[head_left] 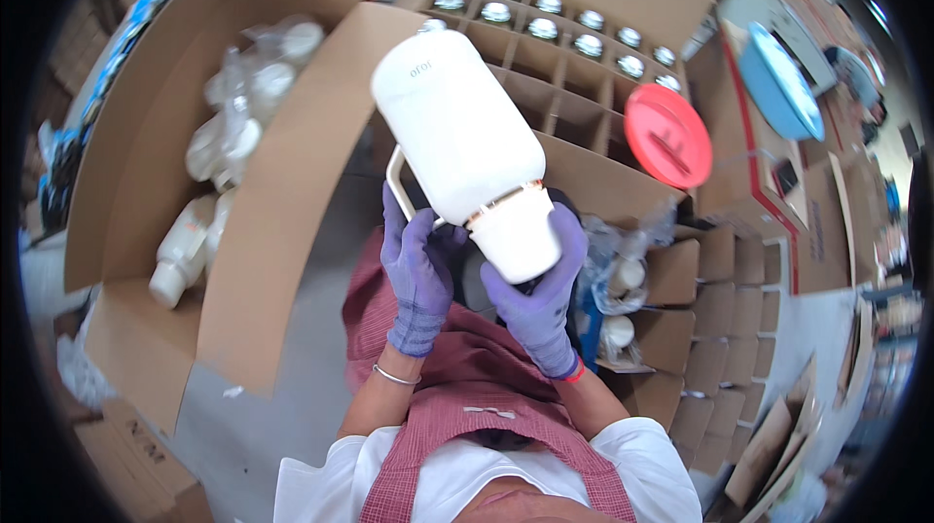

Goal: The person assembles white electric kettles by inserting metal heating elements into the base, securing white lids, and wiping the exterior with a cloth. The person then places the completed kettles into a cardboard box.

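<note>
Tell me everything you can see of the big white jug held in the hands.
The white jug looks like smooth opaque plastic, with rounded shoulders and a flat base bearing small embossed marks. It is tipped, base up and away from the person, neck down toward them. A wide white cap sits on the neck above a thin orange ring. A white loop handle runs along its left side. The left hand, in a purple glove, grips by the handle; the right hand, also gloved, wraps the cap. It hangs above the cardboard boxes.
</note>
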Action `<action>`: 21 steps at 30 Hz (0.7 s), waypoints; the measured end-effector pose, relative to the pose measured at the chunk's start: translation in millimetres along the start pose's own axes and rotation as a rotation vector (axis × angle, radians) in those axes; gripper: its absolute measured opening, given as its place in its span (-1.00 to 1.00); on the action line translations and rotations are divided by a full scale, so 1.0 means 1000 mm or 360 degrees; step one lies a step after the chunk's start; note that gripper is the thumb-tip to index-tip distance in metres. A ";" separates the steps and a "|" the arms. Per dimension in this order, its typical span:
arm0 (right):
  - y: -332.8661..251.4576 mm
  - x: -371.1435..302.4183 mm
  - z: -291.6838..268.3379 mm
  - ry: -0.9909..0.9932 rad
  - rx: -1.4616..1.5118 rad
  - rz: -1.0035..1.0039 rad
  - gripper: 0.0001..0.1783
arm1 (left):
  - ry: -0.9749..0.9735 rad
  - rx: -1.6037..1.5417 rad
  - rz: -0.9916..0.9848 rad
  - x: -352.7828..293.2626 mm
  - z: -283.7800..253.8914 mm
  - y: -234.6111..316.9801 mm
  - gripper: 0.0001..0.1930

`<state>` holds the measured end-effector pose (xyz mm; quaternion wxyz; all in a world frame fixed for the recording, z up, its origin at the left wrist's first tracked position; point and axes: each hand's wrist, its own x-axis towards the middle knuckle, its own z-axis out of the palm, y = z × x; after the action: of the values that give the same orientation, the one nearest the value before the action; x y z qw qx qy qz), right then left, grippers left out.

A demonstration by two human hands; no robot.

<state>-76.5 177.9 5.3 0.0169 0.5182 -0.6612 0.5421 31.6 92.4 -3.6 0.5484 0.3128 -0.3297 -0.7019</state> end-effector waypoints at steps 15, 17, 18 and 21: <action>0.128 0.092 -0.080 -0.0407 -0.0255 -0.0044 -0.28 | -0.0305 0.1637 0.0186 -0.025 -0.053 -0.012 -0.72; 0.114 0.064 -0.045 -0.0414 0.0147 0.0054 -0.27 | -0.0184 0.1471 0.0490 0.004 -0.031 0.005 -0.65; 0.105 0.061 -0.032 -0.0401 0.0177 0.0019 -0.26 | -0.0265 0.1250 0.0485 0.020 -0.024 0.002 -0.62; 0.073 0.049 -0.023 -0.0343 0.0061 -0.0237 -0.33 | -0.0652 0.1129 0.0086 0.050 -0.011 -0.028 -0.54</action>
<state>-163.6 152.9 -7.5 -0.0238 0.6214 -0.6084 0.4931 14.6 47.6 -35.8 0.3478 0.3274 -0.6618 -0.5777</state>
